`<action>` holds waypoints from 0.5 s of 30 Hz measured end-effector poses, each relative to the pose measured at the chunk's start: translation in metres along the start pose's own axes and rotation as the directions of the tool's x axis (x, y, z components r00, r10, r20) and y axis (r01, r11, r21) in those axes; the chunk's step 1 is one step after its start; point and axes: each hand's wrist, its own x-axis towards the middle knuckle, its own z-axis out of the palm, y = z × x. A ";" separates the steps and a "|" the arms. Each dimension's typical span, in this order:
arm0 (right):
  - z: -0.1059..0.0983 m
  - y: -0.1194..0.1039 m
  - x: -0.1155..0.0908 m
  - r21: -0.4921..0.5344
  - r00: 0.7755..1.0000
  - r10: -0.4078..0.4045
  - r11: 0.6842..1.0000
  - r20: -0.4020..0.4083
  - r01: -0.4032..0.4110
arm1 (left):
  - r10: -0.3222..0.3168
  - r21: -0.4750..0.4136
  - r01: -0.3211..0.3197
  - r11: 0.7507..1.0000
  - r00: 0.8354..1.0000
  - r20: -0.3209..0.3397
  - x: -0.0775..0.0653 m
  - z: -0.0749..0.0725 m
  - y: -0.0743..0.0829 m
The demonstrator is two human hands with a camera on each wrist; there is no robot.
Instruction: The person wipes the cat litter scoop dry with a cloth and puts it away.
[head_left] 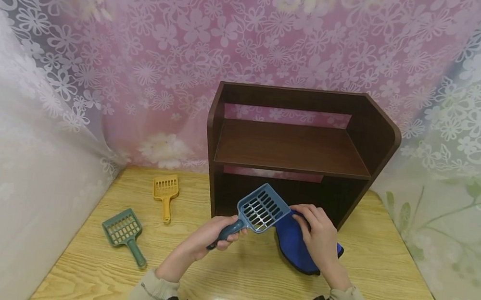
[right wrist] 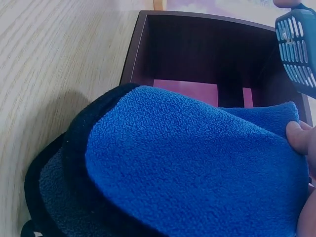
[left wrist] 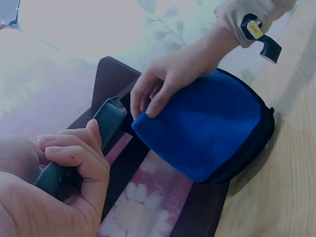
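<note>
My left hand grips the handle of a blue slotted litter scoop, raised above the table with its head tilted up. In the left wrist view the fingers curl round that handle. My right hand pinches one edge of a blue fleecy cloth with dark trim. The cloth hangs from the thumb and fingers, folded over in the right wrist view, close beside the scoop head. Whether cloth and scoop touch I cannot tell. A green litter scoop and a smaller yellow litter scoop lie on the table at left.
A dark brown two-level shelf stands at the back of the wooden table, just behind both hands. Floral curtains enclose the back and both sides.
</note>
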 end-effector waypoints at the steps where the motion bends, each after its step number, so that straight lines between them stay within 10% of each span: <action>1: 0.000 0.000 0.000 0.003 1.000 -0.001 1.000 -0.004 0.001 | 0.001 -0.004 -0.001 1.000 1.000 -0.002 0.000 0.000 0.002; 15: -0.001 0.002 -0.003 -0.007 0.999 -0.048 0.999 0.005 0.048 | 0.075 -0.042 -0.076 0.996 0.997 -0.030 0.009 -0.001 0.056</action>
